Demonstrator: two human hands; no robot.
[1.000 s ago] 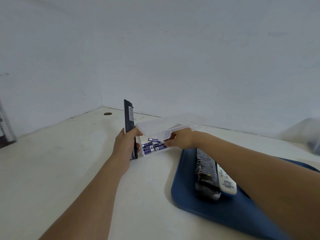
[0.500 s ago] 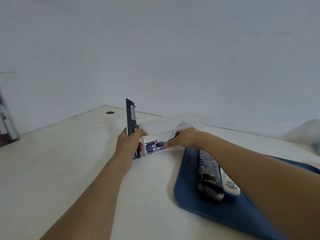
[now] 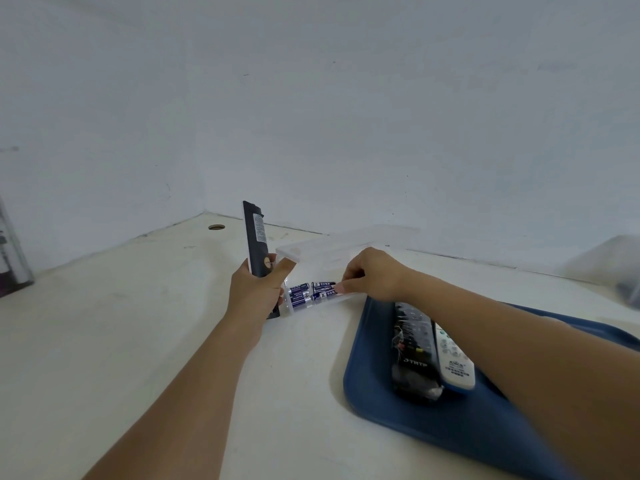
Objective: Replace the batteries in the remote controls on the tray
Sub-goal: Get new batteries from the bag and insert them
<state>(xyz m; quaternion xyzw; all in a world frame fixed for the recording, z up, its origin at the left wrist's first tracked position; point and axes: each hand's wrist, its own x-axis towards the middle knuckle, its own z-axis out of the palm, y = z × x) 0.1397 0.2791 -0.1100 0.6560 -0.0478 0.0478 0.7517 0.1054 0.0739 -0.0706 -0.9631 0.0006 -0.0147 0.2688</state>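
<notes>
My left hand [image 3: 258, 292] grips a slim black remote [image 3: 255, 239] that stands upright, its labelled back facing me. Right beside it a clear plastic battery box [image 3: 332, 252] sits on the table with its lid raised. Several blue batteries [image 3: 310, 292] lie inside. My right hand [image 3: 372, 275] reaches into the box, its fingertips pinching a battery at the right end. A blue tray [image 3: 450, 431] at the right holds a black remote [image 3: 414, 348] and a white remote [image 3: 453, 362] side by side.
The cream table meets white walls in a corner behind the box. A round cable hole [image 3: 216, 227] lies near that corner. A dark-and-grey object [image 3: 12, 258] stands at the far left edge, and a blurred pale object [image 3: 609, 261] sits at the far right.
The box lid has swung further up and back. My right hand left the lid's edge and dropped to the batteries inside. The left hand still holds the remote upright.
</notes>
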